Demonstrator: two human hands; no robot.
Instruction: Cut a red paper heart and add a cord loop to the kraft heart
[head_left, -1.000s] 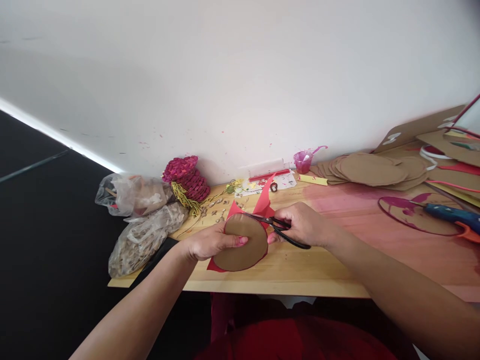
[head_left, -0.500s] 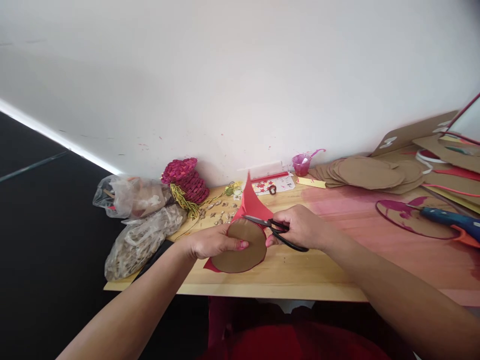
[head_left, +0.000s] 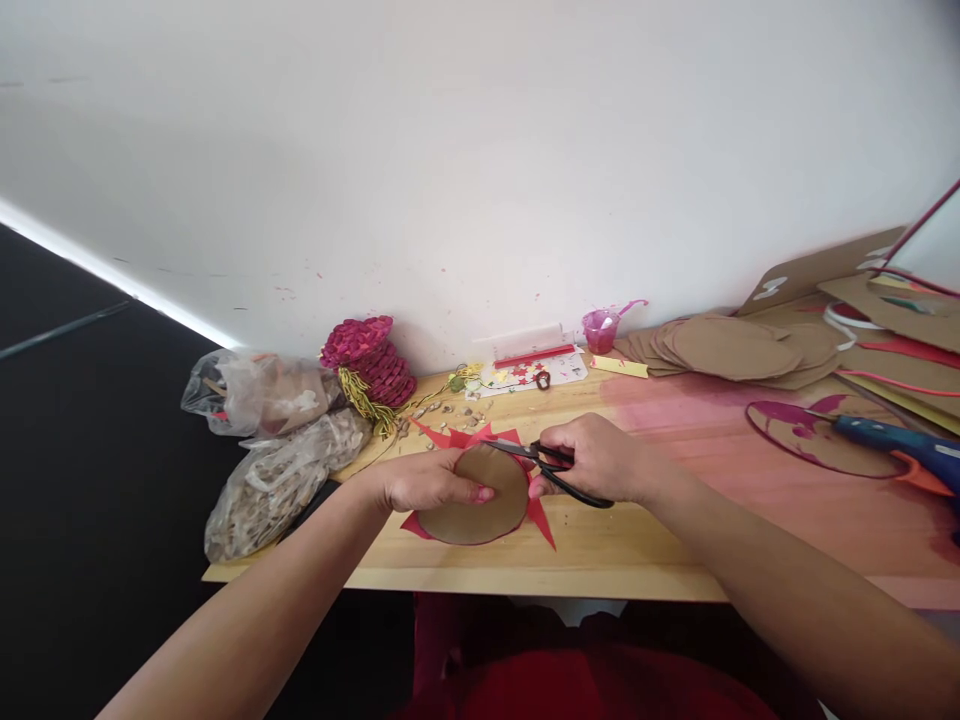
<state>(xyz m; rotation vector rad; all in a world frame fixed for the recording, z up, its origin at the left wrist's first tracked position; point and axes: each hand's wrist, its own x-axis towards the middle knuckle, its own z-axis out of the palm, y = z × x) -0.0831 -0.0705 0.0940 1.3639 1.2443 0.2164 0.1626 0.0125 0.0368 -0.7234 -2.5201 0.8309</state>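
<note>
A round brown cardboard disc (head_left: 480, 515) is held near the table's front edge, with red pointed paper (head_left: 541, 522) sticking out around its rim. My left hand (head_left: 431, 482) grips the disc from the left, thumb on top and the other fingers hidden beneath. Black-handled scissors (head_left: 581, 491) are in my right hand (head_left: 589, 458), its fingers around the handles. The blades point left across the disc's upper edge, over the red paper there.
Clear plastic bags (head_left: 277, 490) and a magenta bundle (head_left: 367, 360) lie left. Behind are a paint cup (head_left: 601, 331) and a paper sheet (head_left: 574, 368). Right are stacked cardboard discs (head_left: 739, 347), a painted disc (head_left: 799, 455) and a blue tool (head_left: 896, 442) on the wooden table (head_left: 645, 560).
The tall red paper point above the disc no longer stands up; several shorter points now show along the top, and one shows at the lower right. Both hands keep their holds.
</note>
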